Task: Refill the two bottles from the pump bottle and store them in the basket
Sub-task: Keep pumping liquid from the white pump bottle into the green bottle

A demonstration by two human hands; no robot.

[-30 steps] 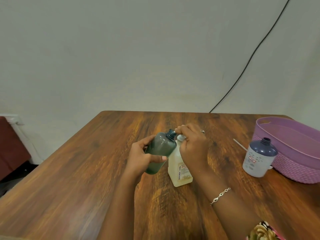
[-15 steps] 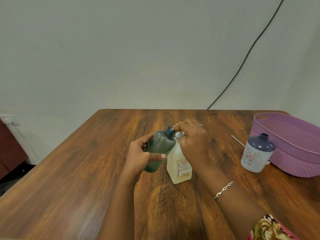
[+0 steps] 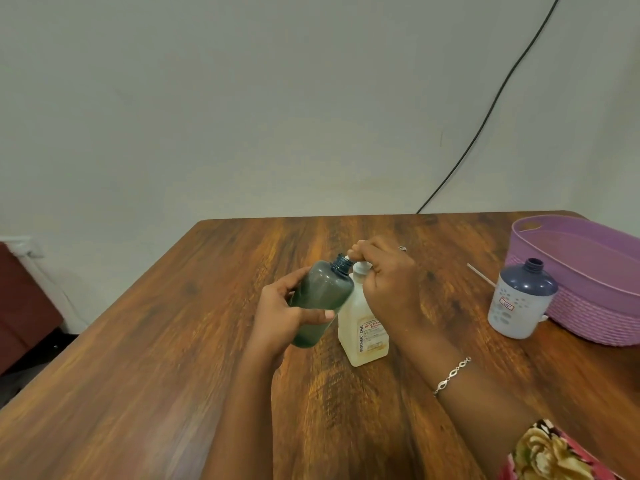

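The left hand (image 3: pixel 280 315) holds the smooth, translucent dark-green cylindrical plastic bottle (image 3: pixel 323 301) with fingers and thumb wrapped round its body. The bottle is tilted, and its open threaded neck sits at the spout of the square, cream-coloured, labelled plastic pump bottle (image 3: pixel 363 336), which stands mid-way across the grained wooden table (image 3: pixel 166 341). The right hand (image 3: pixel 391 285) is curled over the white pump head. Well to the right, a white bottle with a dark-blue domed shoulder (image 3: pixel 519 301) stands uncapped against the ribbed purple plastic basket (image 3: pixel 595 306).
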